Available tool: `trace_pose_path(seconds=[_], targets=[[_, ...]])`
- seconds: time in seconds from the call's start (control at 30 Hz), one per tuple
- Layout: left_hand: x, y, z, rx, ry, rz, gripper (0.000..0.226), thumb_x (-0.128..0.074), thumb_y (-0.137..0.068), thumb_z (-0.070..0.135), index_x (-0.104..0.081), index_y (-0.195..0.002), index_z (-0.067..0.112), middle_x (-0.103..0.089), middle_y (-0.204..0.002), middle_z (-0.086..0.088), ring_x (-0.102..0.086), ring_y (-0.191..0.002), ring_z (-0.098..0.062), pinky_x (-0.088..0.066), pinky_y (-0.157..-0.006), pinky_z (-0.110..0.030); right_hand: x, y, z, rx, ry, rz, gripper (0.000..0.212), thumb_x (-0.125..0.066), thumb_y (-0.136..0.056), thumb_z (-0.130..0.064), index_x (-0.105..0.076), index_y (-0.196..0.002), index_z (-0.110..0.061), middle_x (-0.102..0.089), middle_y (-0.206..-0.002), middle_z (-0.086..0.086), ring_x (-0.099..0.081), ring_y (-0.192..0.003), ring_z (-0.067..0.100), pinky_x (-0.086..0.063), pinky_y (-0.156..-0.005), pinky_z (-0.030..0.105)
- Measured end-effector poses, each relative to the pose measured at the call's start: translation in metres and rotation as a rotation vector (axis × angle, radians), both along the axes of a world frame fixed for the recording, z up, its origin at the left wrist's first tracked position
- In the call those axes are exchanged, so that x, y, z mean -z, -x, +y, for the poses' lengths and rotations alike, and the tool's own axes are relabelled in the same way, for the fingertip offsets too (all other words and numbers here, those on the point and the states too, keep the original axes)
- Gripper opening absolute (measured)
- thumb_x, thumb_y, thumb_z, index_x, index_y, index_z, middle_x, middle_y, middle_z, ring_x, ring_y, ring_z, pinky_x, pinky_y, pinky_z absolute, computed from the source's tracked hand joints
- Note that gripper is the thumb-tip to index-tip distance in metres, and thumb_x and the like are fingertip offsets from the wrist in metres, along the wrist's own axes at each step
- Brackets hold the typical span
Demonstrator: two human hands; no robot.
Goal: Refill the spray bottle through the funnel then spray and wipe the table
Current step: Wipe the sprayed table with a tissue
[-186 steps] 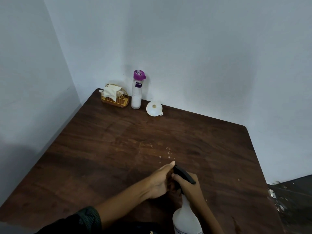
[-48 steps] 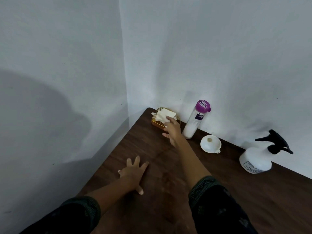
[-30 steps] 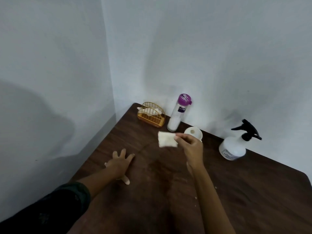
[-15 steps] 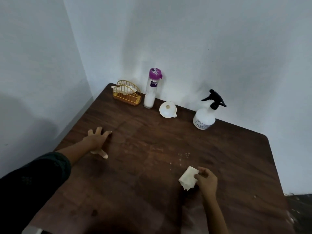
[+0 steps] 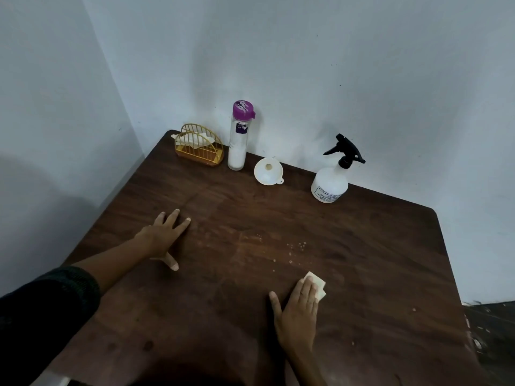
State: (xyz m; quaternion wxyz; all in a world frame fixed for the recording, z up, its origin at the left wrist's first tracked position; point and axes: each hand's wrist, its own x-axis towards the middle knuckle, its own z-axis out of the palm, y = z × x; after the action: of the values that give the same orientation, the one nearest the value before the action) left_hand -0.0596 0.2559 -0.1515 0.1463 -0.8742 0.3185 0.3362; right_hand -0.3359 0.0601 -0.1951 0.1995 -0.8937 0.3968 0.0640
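Since half a second ago, the right hand (image 5: pixel 302 307) has gone from pinching the bunched tissue (image 5: pixel 318 285) to laying it flat on the table (image 5: pixel 376 246). The fingers are straight and together on top of it, at the near right. The tissue is a small, pale, folded square, and only its far corner shows past the fingertips.

The left hand (image 5: pixel 164 235) rests palm down at the near left, fingers spread. A dark knit sleeve (image 5: pixel 50 302) covers that forearm.

The spray bottle (image 5: pixel 330 182) stands upright at the far right edge. Its body is white, rounded plastic with a printed label and a black trigger head. The white plastic funnel (image 5: pixel 268 171) lies mouth up to its left.

Further left stand a tall clear cylinder bottle (image 5: pixel 238 140) with a purple cap and a gold wire napkin holder (image 5: pixel 199 150).

The tabletop is dark wood grain with a rounded corner. Small pale droplets (image 5: pixel 295 247) speckle it just beyond the tissue.
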Motion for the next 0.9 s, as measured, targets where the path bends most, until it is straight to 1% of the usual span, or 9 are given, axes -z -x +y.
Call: trace_pose_path(seconds=[0.07, 0.17, 0.23, 0.33, 0.47, 0.63, 0.73, 0.83, 0.9], targets=[[0.002, -0.001, 0.001, -0.005, 0.004, 0.002, 0.129, -0.078, -0.062, 0.053, 0.016, -0.147, 0.026, 0.026, -0.154, -0.011, 0.013, -0.143, -0.039, -0.027, -0.111, -0.056, -0.001, 0.011, -0.011, 0.062, 0.012, 0.009, 0.101, -0.007, -0.085, -0.073, -0.035, -0.138, 0.008, -0.031, -0.148, 0.025, -0.032, -0.137, 0.038, -0.029, -0.110, 0.048], [0.000, -0.001, 0.000, -0.018, 0.015, 0.011, 0.130, -0.080, -0.061, 0.050, 0.016, -0.147, 0.026, 0.026, -0.154, -0.011, 0.014, -0.143, -0.039, -0.027, -0.111, -0.056, -0.009, 0.009, -0.041, 0.144, 0.037, 0.010, 0.089, -0.034, -0.089, -0.062, -0.013, -0.146, 0.002, -0.008, -0.157, 0.019, -0.006, -0.146, 0.030, -0.008, -0.119, 0.042], [-0.002, 0.000, -0.003, -0.029, 0.016, 0.020, 0.131, -0.082, -0.061, 0.047, 0.015, -0.147, 0.026, 0.026, -0.154, -0.011, 0.013, -0.143, -0.041, -0.027, -0.110, -0.057, -0.012, -0.008, -0.058, 0.123, 0.009, -0.021, 0.088, -0.038, -0.090, -0.058, -0.005, -0.148, -0.001, 0.000, -0.159, 0.015, 0.004, -0.147, 0.025, 0.001, -0.119, 0.039], [-0.005, -0.001, -0.007, -0.044, 0.012, 0.029, 0.132, -0.083, -0.060, 0.043, 0.014, -0.147, 0.025, 0.024, -0.154, -0.011, 0.011, -0.143, -0.042, -0.029, -0.110, -0.058, -0.015, -0.034, -0.055, -0.012, -0.001, -0.020, 0.091, -0.028, -0.087, -0.066, -0.002, -0.148, -0.003, 0.005, -0.158, 0.013, 0.009, -0.146, 0.022, 0.004, -0.118, 0.037], [-0.007, 0.000, -0.010, -0.022, -0.010, -0.012, 0.134, -0.084, -0.057, 0.047, 0.012, -0.148, 0.024, 0.020, -0.156, -0.012, 0.005, -0.143, -0.043, -0.032, -0.109, -0.056, -0.005, -0.024, -0.023, -0.264, 0.014, -0.028, 0.111, 0.006, -0.068, -0.083, 0.002, -0.148, -0.006, 0.012, -0.157, 0.007, 0.021, -0.142, 0.014, 0.012, -0.117, 0.029], [-0.008, 0.000, -0.014, -0.026, -0.025, -0.025, 0.135, -0.085, -0.055, 0.046, 0.010, -0.148, 0.023, 0.018, -0.156, -0.012, 0.001, -0.143, -0.044, -0.035, -0.107, -0.056, 0.009, 0.035, -0.026, -0.314, 0.024, 0.034, 0.096, -0.015, -0.084, -0.076, -0.028, -0.143, -0.001, -0.022, -0.154, 0.012, 0.002, -0.144, 0.017, 0.003, -0.114, 0.026], [-0.008, 0.001, -0.014, -0.034, -0.026, -0.017, 0.135, -0.085, -0.056, 0.044, 0.011, -0.148, 0.023, 0.020, -0.155, -0.013, 0.003, -0.143, -0.045, -0.035, -0.107, -0.056, -0.003, 0.031, -0.056, -0.160, 0.050, 0.006, 0.110, -0.008, -0.074, -0.084, -0.010, -0.147, -0.003, -0.003, -0.158, 0.010, 0.012, -0.144, 0.013, 0.006, -0.116, 0.027], [-0.010, 0.001, -0.014, -0.041, -0.025, -0.010, 0.135, -0.086, -0.056, 0.042, 0.011, -0.148, 0.023, 0.021, -0.155, -0.012, 0.004, -0.143, -0.044, -0.034, -0.107, -0.056, -0.014, -0.006, -0.077, -0.083, 0.005, 0.002, 0.089, -0.032, -0.089, -0.064, -0.003, -0.149, -0.005, 0.006, -0.159, 0.010, 0.010, -0.146, 0.018, 0.003, -0.119, 0.036], [-0.011, 0.001, -0.015, -0.048, -0.024, -0.005, 0.134, -0.086, -0.056, 0.041, 0.010, -0.148, 0.022, 0.020, -0.155, -0.013, 0.004, -0.142, -0.045, -0.033, -0.107, -0.056, -0.016, -0.035, -0.083, -0.094, -0.046, -0.017, 0.084, -0.036, -0.092, -0.057, -0.003, -0.149, -0.005, 0.006, -0.159, 0.011, 0.010, -0.146, 0.019, 0.003, -0.119, 0.037]])
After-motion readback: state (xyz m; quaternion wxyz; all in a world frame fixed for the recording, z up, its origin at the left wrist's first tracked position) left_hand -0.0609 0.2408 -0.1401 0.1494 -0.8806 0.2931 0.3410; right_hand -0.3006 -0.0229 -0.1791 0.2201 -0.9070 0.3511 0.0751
